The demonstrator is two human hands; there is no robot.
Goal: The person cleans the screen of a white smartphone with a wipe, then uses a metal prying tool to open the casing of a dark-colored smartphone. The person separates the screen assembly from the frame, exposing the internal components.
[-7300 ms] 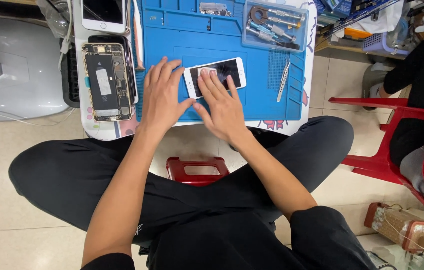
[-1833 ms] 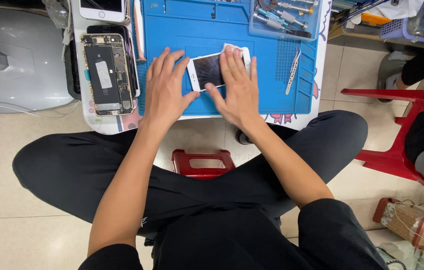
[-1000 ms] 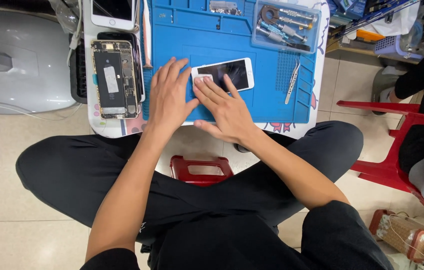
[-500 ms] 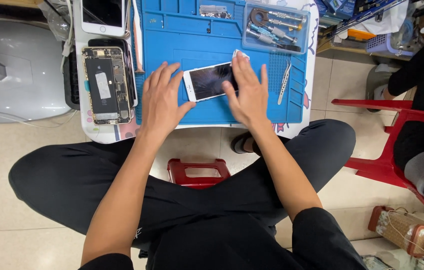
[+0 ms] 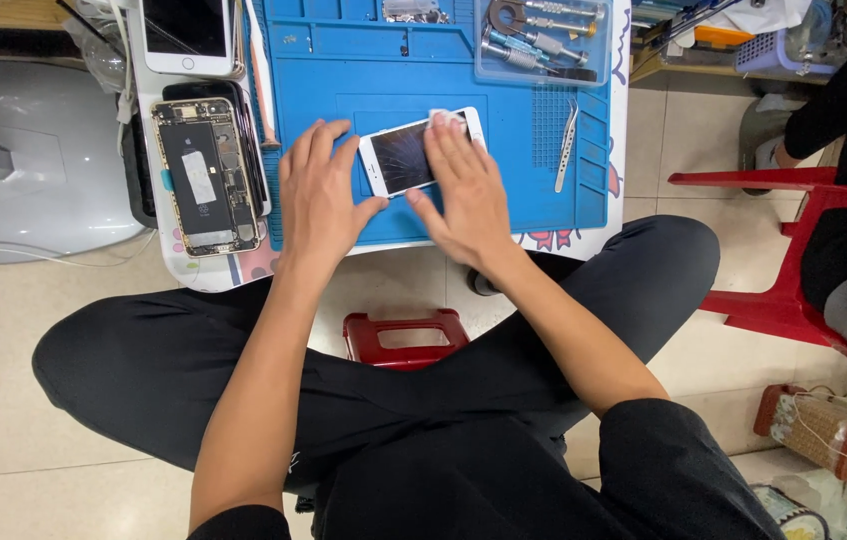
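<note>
1. On the blue work mat (image 5: 423, 60) that covers the small desk (image 5: 193, 275), a white smartphone (image 5: 403, 155) lies face up, its dark glass crazed with cracks.
2. Left hand (image 5: 318, 195) rests flat on the mat at the phone's left end, fingers spread, thumb against the lower edge to steady it; it grips nothing.
3. Right hand (image 5: 463, 190) lies palm down over the phone's right half, fingers together, pressing a small white cloth or wipe (image 5: 440, 116) whose edge peeks out past the fingertips.
4. Judging by this, the step in hand looks like wiping the cracked screen; the next pass would call for steady bracing on the left and light, even pressure over the broken glass.
5. Clear tray (image 5: 541, 40) at the mat's far right holds several metal screwdrivers and small tools; the mat's moulded pockets hold a few small parts at the top.
6. Tweezers (image 5: 566, 145) lie loose on the mat, right of the phone.
7. Left of the mat sits an opened phone body (image 5: 205, 175) with its insides showing, and beyond it another white phone (image 5: 186, 35).
</note>
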